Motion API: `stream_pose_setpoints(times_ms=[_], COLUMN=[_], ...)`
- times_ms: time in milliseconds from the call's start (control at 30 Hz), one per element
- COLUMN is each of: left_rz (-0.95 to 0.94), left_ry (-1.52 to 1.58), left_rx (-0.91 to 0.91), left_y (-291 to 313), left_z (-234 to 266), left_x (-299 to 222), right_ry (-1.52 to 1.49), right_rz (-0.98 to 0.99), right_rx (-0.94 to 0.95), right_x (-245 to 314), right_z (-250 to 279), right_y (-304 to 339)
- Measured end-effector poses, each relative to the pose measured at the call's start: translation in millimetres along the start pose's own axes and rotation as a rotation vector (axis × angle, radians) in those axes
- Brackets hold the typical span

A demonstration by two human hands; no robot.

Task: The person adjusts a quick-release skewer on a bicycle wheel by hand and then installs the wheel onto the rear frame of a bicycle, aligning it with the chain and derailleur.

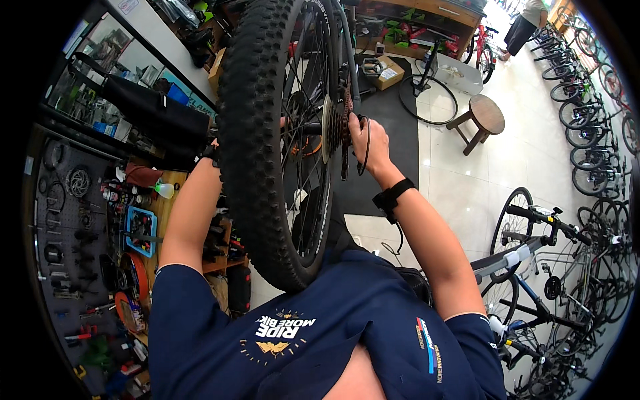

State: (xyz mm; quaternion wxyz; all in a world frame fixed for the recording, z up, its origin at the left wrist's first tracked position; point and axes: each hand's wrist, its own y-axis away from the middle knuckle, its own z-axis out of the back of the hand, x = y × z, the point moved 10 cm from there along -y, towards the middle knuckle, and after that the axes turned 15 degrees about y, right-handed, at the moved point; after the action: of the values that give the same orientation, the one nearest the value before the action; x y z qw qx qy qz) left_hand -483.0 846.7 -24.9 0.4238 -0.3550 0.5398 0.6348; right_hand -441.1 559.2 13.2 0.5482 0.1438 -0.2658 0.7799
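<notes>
A bicycle wheel with a knobby black tyre [252,133] stands upright before me, its lower end close against my shirt. On its right side sit a cassette [329,130] and a rusty-looking chain [347,107], beside a grey frame tube [354,80]. My right hand [371,143] is closed at the hub end, next to the chain and a looped black cable [366,163]; what its fingers pinch is hidden. My left hand [213,148] is on the wheel's left side, mostly hidden by the tyre. A fingertip [283,122] shows between the spokes near the hub.
At left are a tool pegboard [67,220] and a bench with a blue tray [141,230]. A wooden stool [487,115] and a cardboard box [388,72] stand ahead right. Bicycles [553,287] line the right side. A person [527,27] stands far off.
</notes>
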Motion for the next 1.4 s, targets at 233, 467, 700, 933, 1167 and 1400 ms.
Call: stream_pose_setpoints(times_ms=[233,467,700,933,1167,1400], left_rz=[-0.09,-0.051,-0.071,-0.087,-0.297,-0.29], left_ry=[0.265,0.37,0.187,0.07,-0.173,0.161], left_rx=[0.111,0.12,0.054,0.041,0.24,0.141], left_y=[0,-5,-2,-10,-8,36], left_z=[0,-12,-17,-13,-3,-42], left_x=[20,25,22,29,57,-26], right_ry=[-0.117,-0.239,-0.328,-0.299,-0.367,-0.306], right_rz=[-0.052,-0.086,-0.121,-0.056,-0.171,-0.165], right_rx=[0.171,0.178,0.208,0.122,0.154,0.13], right_x=[-2,-14,-23,-25,-23,-29], right_z=[-6,-20,-24,-31,-34,-25], right_y=[-5,-6,-5,-6,5,4])
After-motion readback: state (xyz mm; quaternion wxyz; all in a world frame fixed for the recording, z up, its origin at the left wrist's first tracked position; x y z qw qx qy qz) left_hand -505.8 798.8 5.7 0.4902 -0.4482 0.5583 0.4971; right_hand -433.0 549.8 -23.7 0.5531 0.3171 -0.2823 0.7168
